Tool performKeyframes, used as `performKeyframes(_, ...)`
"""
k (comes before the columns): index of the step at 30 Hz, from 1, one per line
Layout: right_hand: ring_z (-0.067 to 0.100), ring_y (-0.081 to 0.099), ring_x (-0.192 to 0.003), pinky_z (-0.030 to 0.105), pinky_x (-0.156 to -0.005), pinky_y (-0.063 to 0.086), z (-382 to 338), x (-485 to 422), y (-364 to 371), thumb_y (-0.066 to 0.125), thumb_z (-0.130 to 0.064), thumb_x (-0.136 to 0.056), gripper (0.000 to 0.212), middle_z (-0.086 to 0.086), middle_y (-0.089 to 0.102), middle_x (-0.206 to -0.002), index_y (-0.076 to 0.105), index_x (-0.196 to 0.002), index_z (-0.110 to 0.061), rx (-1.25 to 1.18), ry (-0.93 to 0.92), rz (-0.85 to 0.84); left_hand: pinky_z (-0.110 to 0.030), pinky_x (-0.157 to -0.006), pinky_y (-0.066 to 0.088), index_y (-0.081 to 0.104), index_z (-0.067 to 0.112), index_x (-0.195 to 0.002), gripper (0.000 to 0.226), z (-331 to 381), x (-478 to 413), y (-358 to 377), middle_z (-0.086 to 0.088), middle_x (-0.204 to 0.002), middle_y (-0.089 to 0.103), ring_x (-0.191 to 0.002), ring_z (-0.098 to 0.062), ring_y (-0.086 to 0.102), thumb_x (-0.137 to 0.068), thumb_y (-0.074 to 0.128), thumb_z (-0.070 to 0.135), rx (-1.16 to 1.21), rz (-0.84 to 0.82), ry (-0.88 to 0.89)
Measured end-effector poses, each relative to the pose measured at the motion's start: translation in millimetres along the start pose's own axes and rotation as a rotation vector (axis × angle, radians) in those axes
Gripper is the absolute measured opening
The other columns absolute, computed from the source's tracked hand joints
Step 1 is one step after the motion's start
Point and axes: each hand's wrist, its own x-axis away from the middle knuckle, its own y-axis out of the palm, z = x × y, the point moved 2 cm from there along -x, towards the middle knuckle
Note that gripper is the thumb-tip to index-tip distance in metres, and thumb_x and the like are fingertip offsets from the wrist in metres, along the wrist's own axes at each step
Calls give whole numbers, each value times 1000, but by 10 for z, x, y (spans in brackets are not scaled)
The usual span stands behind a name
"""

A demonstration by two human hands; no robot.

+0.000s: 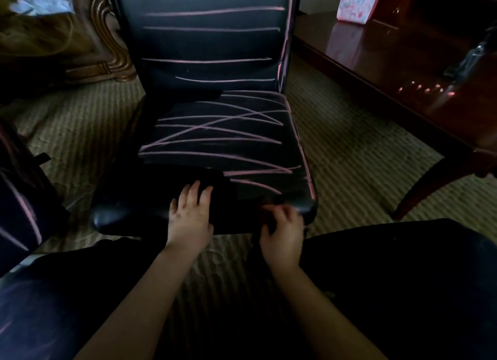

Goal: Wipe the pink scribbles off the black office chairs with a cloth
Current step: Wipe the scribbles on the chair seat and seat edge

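Nearest the camera, two bare forearms reach out over dark-clad knees toward the black office chair [215, 50] straight ahead. The left hand [189, 214] lies flat on the front of the chair's seat, fingers straight and slightly spread, pressing on a black cloth [234, 198] that covers the seat's front middle and is hard to tell from the upholstery. The right hand [282, 230], blurred, is at the seat's front edge just right of the left, fingers curled and gripping the cloth's hanging end. Pink scribbles [215, 128] criss-cross the seat behind the cloth, run in level strokes across the backrest and trace the chair's right edge. Left of the chair stands a second black chair [21, 198] with pink marks. Right of the chair is a dark wooden table [390, 72] bearing a pink box [357, 2]. Striped carpet [349, 158] lies under the chair.
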Motion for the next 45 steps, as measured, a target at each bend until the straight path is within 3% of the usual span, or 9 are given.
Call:
performKeyframes(3,25,52,-103,35,-89,48,-100,78,75,68,-5,-71,40,4,59,-107,68,-106,-23,-7,-126,-128,-41,-117,13,20,24,-151,83,33,2,22,3,-158,15,-146,-19,11,-81,64,22,28,-6,109)
performKeyframes(10,41,51,-96,44,-85,45,175,-444,-269,70,-7,-73,39,20,59,-105,66,-112,-9,122,132,183,-39,-118,18,27,25,-148,80,-26,-60,21,7,-156,21,-145,-16,14,-79,66,22,83,-19,99)
performKeyframes(14,42,52,-96,45,-84,46,-312,-419,52,68,-15,-75,39,20,59,-108,65,-113,-12,249,-73,-20,-39,-119,15,22,24,-149,80,9,-71,9,7,-157,16,-146,-17,9,-81,65,21,60,-29,99)
performKeyframes(18,30,44,-114,42,-91,46,-750,-385,325,54,-22,-88,36,8,49,-129,57,-124,-22,243,-345,-338,-35,-119,13,19,21,-150,80,-27,-66,-14,5,-158,13,-146,-16,9,-84,64,27,93,-25,88)
performKeyframes(20,33,48,-107,42,-87,50,-682,-410,203,60,-16,-83,37,9,55,-121,63,-119,-21,242,-401,-284,-34,-120,10,16,20,-151,84,-91,-44,-33,3,-159,10,-146,-16,7,-83,65,29,113,-16,49)
performKeyframes(27,42,52,-98,42,-89,38,115,-870,-239,58,-15,-80,38,20,60,-110,64,-117,-12,378,72,-11,-39,-120,10,9,20,-151,93,-264,-25,-67,1,-160,2,-147,-19,1,-82,63,51,67,-23,-59)
performKeyframes(36,32,42,-114,40,-90,44,-1161,-720,688,48,-25,-92,30,7,52,-122,58,-120,-24,327,-297,-321,-39,-120,13,2,15,-152,105,-328,-71,-99,-3,-161,-2,-148,-21,-2,-79,65,57,47,-76,-180)
performKeyframes(39,32,43,-114,39,-92,43,-1136,-736,641,50,-22,-90,38,5,53,-123,57,-127,-27,254,-387,-391,-39,-119,15,1,18,-152,105,-383,-53,-117,-1,-161,-4,-148,-19,-3,-78,65,57,44,-77,-189)
performKeyframes(45,36,52,-102,39,-93,39,-207,-996,-116,55,-15,-85,37,13,58,-116,62,-122,-21,332,-114,-189,-41,-120,11,-2,19,-152,99,-432,-33,-104,2,-160,-9,-147,-19,-7,-83,62,53,53,-79,-179)
